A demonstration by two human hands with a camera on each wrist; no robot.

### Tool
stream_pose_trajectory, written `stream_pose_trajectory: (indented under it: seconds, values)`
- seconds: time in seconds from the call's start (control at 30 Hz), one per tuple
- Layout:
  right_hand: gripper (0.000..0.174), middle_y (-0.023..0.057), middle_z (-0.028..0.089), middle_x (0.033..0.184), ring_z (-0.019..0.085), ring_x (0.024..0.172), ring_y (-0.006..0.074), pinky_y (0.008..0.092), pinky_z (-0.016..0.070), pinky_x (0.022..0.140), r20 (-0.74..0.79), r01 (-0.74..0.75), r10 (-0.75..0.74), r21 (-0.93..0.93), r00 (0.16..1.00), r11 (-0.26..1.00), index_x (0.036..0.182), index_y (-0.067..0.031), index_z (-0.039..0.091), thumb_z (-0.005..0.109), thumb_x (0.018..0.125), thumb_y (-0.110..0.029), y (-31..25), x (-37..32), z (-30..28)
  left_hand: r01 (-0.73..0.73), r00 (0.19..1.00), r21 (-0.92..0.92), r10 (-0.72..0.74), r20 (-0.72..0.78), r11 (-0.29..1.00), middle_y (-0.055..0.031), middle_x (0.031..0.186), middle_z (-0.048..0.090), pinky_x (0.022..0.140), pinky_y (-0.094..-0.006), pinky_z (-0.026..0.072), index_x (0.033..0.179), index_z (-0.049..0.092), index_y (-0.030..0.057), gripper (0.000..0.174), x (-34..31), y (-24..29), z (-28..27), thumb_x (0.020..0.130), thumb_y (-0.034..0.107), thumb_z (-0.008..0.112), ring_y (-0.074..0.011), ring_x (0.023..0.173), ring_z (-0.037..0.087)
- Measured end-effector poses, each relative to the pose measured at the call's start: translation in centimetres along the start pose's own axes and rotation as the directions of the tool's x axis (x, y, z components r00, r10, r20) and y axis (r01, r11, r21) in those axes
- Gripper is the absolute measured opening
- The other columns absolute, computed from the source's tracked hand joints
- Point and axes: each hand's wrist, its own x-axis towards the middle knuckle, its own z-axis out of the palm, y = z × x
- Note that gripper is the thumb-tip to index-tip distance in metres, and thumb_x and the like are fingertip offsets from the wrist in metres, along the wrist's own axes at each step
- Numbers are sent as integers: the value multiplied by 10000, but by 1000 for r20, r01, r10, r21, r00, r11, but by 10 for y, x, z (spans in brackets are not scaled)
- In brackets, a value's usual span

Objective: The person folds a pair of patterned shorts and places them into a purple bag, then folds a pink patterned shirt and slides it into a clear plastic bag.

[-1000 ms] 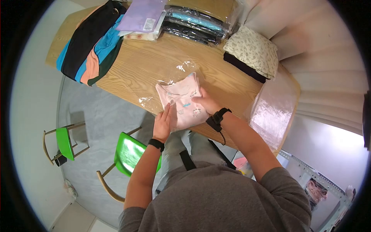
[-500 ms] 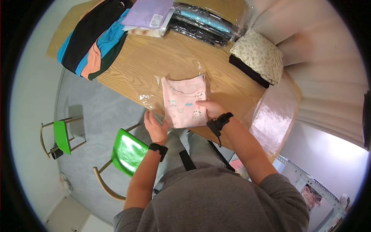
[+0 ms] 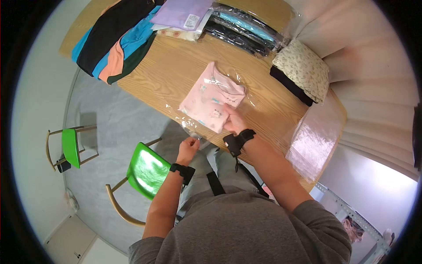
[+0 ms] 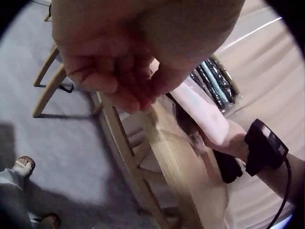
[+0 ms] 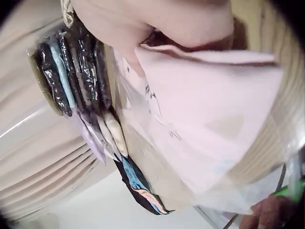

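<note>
A folded pink shirt [image 3: 206, 97] with small printed pictures lies turned at a slant over the table, inside a clear plastic bag [image 3: 193, 124]. My right hand [image 3: 235, 121] grips its near right corner, thumb on top and fingers underneath. Seen from the right wrist, the shirt [image 5: 214, 109] spreads out below that hand, its folded edge by the fingers. Near the table's front edge, my left hand [image 3: 189, 148] pinches the loose open end of the bag between thumb and curled fingers. In the left wrist view the fingertips [image 4: 138, 102] meet close together.
Along the back are a heap of dark, blue and peach clothes [image 3: 112, 39], a lilac packet [image 3: 182, 13] and several bagged garments [image 3: 241, 31]. A floral folded cloth [image 3: 303, 66] sits at right, above clear bags [image 3: 314, 136]. Green chairs [image 3: 147, 169] stand left.
The bagged shirt has turned clockwise, its neckline now pointing to the far right. My left hand left the shirt's front, went to the bag's near end and closed its fingers there. My right hand keeps hold.
</note>
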Motion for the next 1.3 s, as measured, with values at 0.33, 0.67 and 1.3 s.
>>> stream_pose_trajectory:
  seconds: [0.33, 0.67, 1.3]
  values:
    - [317, 75, 558, 1178, 499, 1122, 197, 373, 358, 995, 155, -117, 129, -84, 979, 990, 1146, -39, 514, 583, 837, -49, 24, 9, 55, 21, 984, -108, -2, 180, 994, 4, 639, 530, 572, -242, 388, 729, 558, -3, 188, -18, -1, -17, 849, 142, 556, -81, 608, 476]
    - [436, 56, 512, 1244, 457, 1172, 188, 381, 307, 1031, 384, -171, 242, -212, 891, 962, 1241, -41, 428, 600, 842, -86, 34, 64, 94, 35, 980, -190, 4, 200, 981, 10, 666, 535, 583, -246, 399, 776, 575, -6, 157, -35, 16, -42, 834, 140, 580, -65, 634, 475]
    - [427, 34, 497, 1213, 470, 1137, 207, 392, 381, 951, 196, -38, 61, -121, 979, 992, 1245, -193, 427, 575, 856, -99, 14, 85, 98, 33, 980, -247, 18, 200, 969, 18, 654, 515, 570, -247, 400, 805, 577, -10, 171, -31, 13, -43, 843, 156, 588, -61, 628, 461]
